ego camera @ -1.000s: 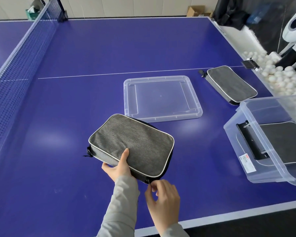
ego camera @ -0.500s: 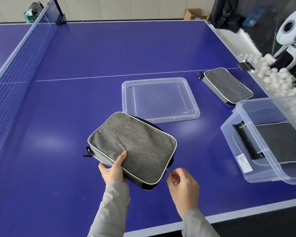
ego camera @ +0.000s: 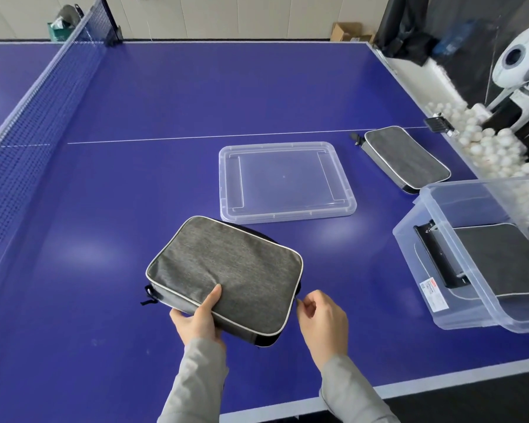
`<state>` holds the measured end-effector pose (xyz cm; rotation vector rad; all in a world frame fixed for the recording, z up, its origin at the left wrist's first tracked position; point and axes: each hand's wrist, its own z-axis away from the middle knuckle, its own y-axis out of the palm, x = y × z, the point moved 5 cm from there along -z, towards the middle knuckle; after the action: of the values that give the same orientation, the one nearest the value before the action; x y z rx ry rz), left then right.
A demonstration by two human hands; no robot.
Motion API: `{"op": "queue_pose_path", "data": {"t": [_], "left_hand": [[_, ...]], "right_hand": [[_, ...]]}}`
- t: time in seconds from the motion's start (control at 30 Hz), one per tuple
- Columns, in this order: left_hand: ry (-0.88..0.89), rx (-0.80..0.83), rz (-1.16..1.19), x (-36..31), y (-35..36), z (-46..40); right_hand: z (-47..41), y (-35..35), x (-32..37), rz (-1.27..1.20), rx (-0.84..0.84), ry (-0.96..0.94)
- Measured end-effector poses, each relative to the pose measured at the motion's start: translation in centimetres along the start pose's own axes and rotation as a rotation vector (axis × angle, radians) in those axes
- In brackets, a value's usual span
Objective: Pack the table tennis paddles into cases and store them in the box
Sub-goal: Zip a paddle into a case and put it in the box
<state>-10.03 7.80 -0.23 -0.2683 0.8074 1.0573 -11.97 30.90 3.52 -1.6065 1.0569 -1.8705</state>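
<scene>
Blue table (ego camera: 196, 96) with net (ego camera: 28, 117); beige wall (ego camera: 226, 13) behind; cardboard box (ego camera: 350, 31).

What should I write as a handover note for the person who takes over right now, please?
Left hand holds the near edge of the grey fabric paddle case. Right hand pinches its zipper pull at the right corner.
Done: one dark case lies in the clear plastic storage box.
Left: finish zipping, box this case and the second grey case by the far edge, then fit the clear plastic lid.
</scene>
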Motion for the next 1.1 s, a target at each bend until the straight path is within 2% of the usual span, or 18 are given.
{"op": "queue_pose_path", "data": {"t": [0.27,0.37,0.5,0.7,0.93,1.1], "left_hand": [[-0.005,0.025,0.026,-0.3,-0.6,0.0],[0.001,0.093,-0.018,-0.5,-1.4,-0.2],[-0.011,0.179,-0.017,-0.7,-2.1,-0.3],[-0.017,0.333,-0.083,-2.2,-1.2,-0.6],[0.017,0.496,-0.185,-5.1,-0.2,-1.0],[0.051,0.624,-0.268,-6.8,1.0,-1.0]], "right_hand": [[-1.2,0.4,0.5,0.006,-0.009,-0.015],[-2.6,-0.3,0.0,0.029,-0.022,-0.011],[-3.9,-0.9,0.3,0.076,0.001,-0.136],[-4.9,-1.8,0.8,-0.035,-0.034,-0.248],[-6.1,-2.4,2.0,-0.295,0.106,-0.227],[-6.9,-2.3,3.7,-0.377,0.24,-0.166]]}}
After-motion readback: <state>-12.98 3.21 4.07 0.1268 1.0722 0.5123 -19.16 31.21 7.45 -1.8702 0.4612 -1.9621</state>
